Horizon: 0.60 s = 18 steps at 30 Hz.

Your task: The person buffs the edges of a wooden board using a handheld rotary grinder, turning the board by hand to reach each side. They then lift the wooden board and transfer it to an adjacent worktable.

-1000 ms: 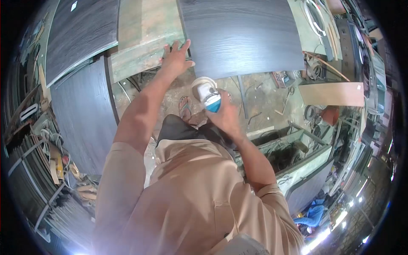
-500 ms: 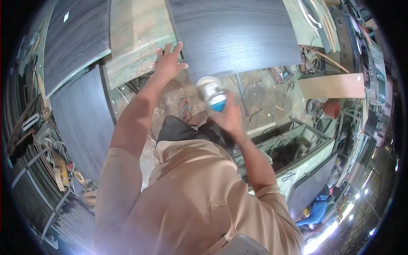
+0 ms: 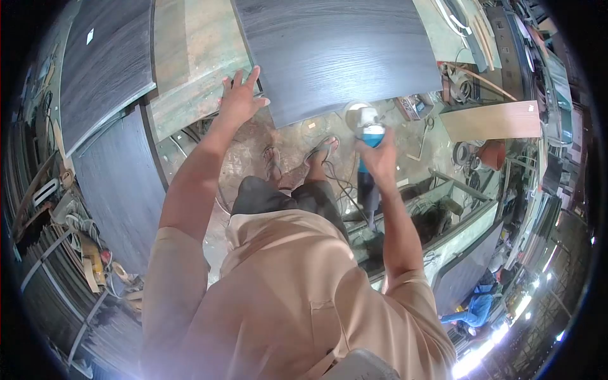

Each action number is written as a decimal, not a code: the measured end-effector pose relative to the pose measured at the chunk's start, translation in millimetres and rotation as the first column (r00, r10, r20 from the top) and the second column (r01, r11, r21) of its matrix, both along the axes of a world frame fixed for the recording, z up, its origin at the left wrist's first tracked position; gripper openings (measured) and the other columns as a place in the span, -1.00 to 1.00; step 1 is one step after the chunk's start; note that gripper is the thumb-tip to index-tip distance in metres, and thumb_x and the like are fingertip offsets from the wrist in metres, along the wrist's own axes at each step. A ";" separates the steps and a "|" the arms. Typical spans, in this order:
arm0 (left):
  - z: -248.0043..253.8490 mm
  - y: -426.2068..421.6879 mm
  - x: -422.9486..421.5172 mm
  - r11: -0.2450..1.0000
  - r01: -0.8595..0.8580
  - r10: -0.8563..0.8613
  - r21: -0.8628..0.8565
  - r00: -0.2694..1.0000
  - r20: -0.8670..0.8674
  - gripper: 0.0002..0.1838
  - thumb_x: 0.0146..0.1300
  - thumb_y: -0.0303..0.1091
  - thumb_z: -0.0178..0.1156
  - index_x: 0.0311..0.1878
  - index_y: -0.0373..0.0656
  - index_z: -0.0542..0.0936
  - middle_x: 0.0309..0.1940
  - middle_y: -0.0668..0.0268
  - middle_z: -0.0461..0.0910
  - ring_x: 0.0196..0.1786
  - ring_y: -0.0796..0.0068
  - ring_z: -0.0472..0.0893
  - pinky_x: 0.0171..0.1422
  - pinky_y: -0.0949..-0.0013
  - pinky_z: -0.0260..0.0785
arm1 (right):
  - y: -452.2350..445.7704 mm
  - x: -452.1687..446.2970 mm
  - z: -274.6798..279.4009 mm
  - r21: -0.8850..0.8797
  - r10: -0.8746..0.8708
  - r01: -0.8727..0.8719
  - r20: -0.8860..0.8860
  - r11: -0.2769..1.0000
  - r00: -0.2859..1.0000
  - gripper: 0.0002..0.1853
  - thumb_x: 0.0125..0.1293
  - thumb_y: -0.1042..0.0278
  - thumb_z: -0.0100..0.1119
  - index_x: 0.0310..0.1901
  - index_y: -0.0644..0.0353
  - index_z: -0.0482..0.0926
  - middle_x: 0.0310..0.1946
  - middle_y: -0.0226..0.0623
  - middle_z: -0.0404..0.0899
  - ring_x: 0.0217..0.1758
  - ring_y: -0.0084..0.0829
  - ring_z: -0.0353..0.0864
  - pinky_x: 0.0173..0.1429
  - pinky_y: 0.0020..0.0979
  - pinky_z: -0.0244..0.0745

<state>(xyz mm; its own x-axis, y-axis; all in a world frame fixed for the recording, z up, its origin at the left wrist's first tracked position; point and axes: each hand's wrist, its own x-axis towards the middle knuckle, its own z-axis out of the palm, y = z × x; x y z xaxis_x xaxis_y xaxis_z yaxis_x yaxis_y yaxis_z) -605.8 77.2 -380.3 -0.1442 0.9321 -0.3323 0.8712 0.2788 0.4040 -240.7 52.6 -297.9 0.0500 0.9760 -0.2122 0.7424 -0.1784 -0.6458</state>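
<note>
glare whitens the dark board [image 3: 342, 57], whose far end is cut off. right hand [image 3: 381, 158] grasps a teal disc tool [image 3: 372, 136] at the board's near edge; whether they touch is unclear. left hand [image 3: 239, 101], fingers spread, is at the greenish bench's [image 3: 202, 82] near edge. a pale plank [image 3: 491, 121] lies right, above cluttered floor [image 3: 250, 149].

Left hand [image 3: 240, 98] palm-down, fingers spread; right hand [image 3: 378, 155] curled, both arms outstretched.
</note>
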 end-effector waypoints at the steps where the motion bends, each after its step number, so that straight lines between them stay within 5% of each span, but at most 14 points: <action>1: -5.6 -0.8 -0.6 1.000 -0.014 0.014 0.000 0.999 0.031 0.05 0.22 0.06 0.47 0.69 0.39 0.06 0.68 0.04 0.00 0.63 -0.48 0.00 0.38 -0.62 0.32 | -8.3 -6.5 2.6 -0.013 -0.001 0.000 -0.045 1.000 0.999 -0.19 0.07 0.15 0.56 0.32 0.19 0.38 -0.08 0.12 0.72 -0.01 0.11 0.75 0.05 -0.05 0.63; 3: -15.5 -2.0 -5.7 1.000 0.010 -0.010 0.023 1.000 0.025 0.05 0.22 0.05 0.47 0.69 0.38 0.07 0.67 0.03 0.01 0.62 -0.50 0.00 0.37 -0.61 0.33 | -27.7 -34.3 17.3 -0.153 0.040 -0.064 -0.152 0.986 0.988 -0.23 0.07 0.15 0.58 0.29 0.18 0.44 0.02 0.07 0.69 0.06 -0.14 0.73 0.13 -0.18 0.60; 4: -19.1 -1.0 -7.5 0.998 0.032 -0.033 0.046 0.999 0.023 0.05 0.21 0.04 0.48 0.69 0.38 0.07 0.67 0.02 0.01 0.62 -0.51 0.01 0.36 -0.60 0.33 | -37.9 -39.8 -0.9 -0.067 0.185 -0.190 -0.068 0.980 0.980 -0.15 0.06 0.11 0.56 0.37 0.14 0.37 0.00 0.10 0.70 0.05 -0.01 0.74 0.15 -0.09 0.60; 5: -20.3 -0.9 -8.7 0.997 0.051 -0.052 0.050 0.998 0.023 0.05 0.21 0.04 0.48 0.69 0.38 0.07 0.67 0.02 0.01 0.62 -0.51 0.01 0.36 -0.60 0.33 | -43.3 -51.6 1.1 -0.186 0.235 -0.225 0.030 0.956 0.972 -0.09 0.06 0.07 0.54 0.43 0.10 0.30 0.01 0.16 0.69 0.03 0.12 0.74 0.16 -0.01 0.59; 9: -23.2 -3.0 -14.1 0.989 0.084 -0.086 0.122 0.996 0.013 0.07 0.19 0.05 0.49 0.69 0.33 0.08 0.64 -0.08 0.07 0.61 -0.48 0.07 0.56 -0.40 0.16 | -48.9 -56.6 -8.6 -0.190 0.316 -0.300 0.063 0.935 0.947 -0.07 0.07 0.05 0.53 0.46 -0.03 0.26 -0.02 0.16 0.69 0.02 0.18 0.73 0.13 0.04 0.60; 12: -23.4 -2.0 -13.4 0.988 0.088 -0.088 0.130 0.996 -0.004 0.08 0.19 0.05 0.49 0.70 0.29 0.08 0.63 -0.13 0.09 0.61 -0.44 0.11 0.67 -0.26 0.01 | -19.9 -23.9 11.2 -0.260 0.169 -0.170 -0.027 0.950 0.985 -0.16 0.10 -0.02 0.50 0.39 -0.01 0.32 -0.09 0.22 0.70 0.06 0.23 0.70 0.12 0.04 0.60; 14: -24.9 -1.8 -12.9 0.990 0.076 -0.076 0.115 0.997 -0.009 0.08 0.19 0.05 0.48 0.70 0.28 0.08 0.62 -0.15 0.09 0.61 -0.42 0.12 0.72 -0.20 -0.07 | 4.4 13.8 -3.0 -0.112 0.073 -0.072 0.001 0.991 0.997 -0.21 0.09 0.02 0.51 0.33 0.08 0.38 -0.09 0.22 0.71 0.05 0.17 0.72 0.11 0.01 0.59; 18: -22.8 -1.4 -10.9 0.991 0.071 -0.069 0.114 0.997 -0.025 0.06 0.20 0.07 0.47 0.69 0.32 0.08 0.63 -0.11 0.09 0.59 -0.50 0.10 0.55 -0.43 0.17 | 43.1 55.1 -5.8 -0.061 -0.120 0.125 0.077 0.990 0.990 -0.17 0.05 0.02 0.53 0.31 0.19 0.40 -0.08 0.19 0.72 0.05 0.13 0.74 0.13 -0.03 0.59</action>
